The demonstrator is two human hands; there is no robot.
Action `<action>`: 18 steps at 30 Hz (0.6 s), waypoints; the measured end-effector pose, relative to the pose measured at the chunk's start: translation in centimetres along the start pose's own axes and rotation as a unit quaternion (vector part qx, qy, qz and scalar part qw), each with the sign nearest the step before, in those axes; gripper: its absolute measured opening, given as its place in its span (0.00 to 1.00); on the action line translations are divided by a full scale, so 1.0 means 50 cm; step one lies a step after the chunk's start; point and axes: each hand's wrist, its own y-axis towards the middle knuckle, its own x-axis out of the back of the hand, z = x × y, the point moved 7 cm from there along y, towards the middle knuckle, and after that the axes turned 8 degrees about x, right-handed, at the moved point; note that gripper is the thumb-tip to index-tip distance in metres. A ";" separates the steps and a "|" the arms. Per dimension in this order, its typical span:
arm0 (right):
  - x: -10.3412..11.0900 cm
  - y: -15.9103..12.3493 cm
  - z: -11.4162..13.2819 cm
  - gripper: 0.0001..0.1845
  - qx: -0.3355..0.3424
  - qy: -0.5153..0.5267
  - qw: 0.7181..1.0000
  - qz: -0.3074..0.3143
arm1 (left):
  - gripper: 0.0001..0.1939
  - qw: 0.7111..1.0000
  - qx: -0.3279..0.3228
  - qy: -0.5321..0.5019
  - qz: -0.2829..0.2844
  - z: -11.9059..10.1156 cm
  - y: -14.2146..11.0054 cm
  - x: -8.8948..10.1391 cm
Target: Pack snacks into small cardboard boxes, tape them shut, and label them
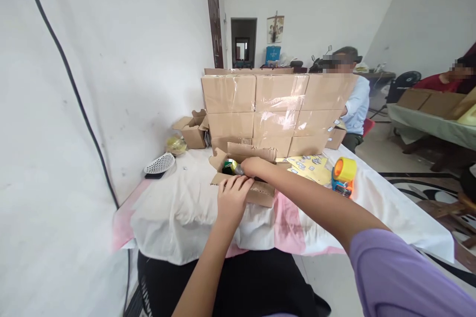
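An open cardboard box (260, 197) stands in front of me on the cloth-covered table, its flaps spread upward. My left hand (234, 192) is closed over its near edge, fingers bent across the top of the wall. My right hand (256, 166) reaches down into the box, and its fingertips are hidden, so what they grip cannot be made out. Inside, beside the right hand, lies a green and yellow item (229, 166) with a shiny wrapping; its kind is unclear.
A wall of taped cartons (256, 94) rises behind the box. To the right lie yellow printed sheets (307, 166) and a tape dispenser (344, 178) with yellow tape. Left are another open box (194, 136) and a white perforated object (159, 163). A seated person (359, 104) is beyond the cartons.
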 end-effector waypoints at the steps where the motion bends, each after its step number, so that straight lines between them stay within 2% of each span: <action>1: -0.011 0.000 0.000 0.14 0.002 0.008 1.000 0.007 | 0.22 1.000 -0.002 -0.003 -0.003 0.001 -0.004 0.002; 4: -0.033 -0.009 -0.006 0.16 0.007 0.038 0.999 0.010 | 0.20 1.000 -0.006 -0.011 -0.015 0.000 -0.011 0.008; 7: -0.037 -0.022 -0.010 0.18 0.042 0.076 0.996 -0.032 | 0.17 0.999 -0.006 -0.020 -0.034 -0.004 -0.014 0.015; 11: -0.034 -0.039 -0.006 0.37 0.130 0.109 0.983 -0.075 | 0.13 0.998 -0.003 -0.025 -0.058 -0.009 -0.020 0.019; 12: -0.033 -0.041 -0.004 0.39 0.155 0.113 0.978 -0.081 | 0.13 0.998 -0.001 -0.025 -0.063 -0.010 -0.023 0.019; 15: -0.036 -0.037 0.003 0.34 0.210 0.116 0.967 -0.089 | 0.14 0.997 0.002 -0.038 -0.074 -0.007 -0.036 0.013; 18: -0.044 -0.020 0.006 0.29 0.226 0.114 0.965 -0.072 | 0.16 0.994 -0.010 -0.074 -0.078 -0.002 -0.055 0.001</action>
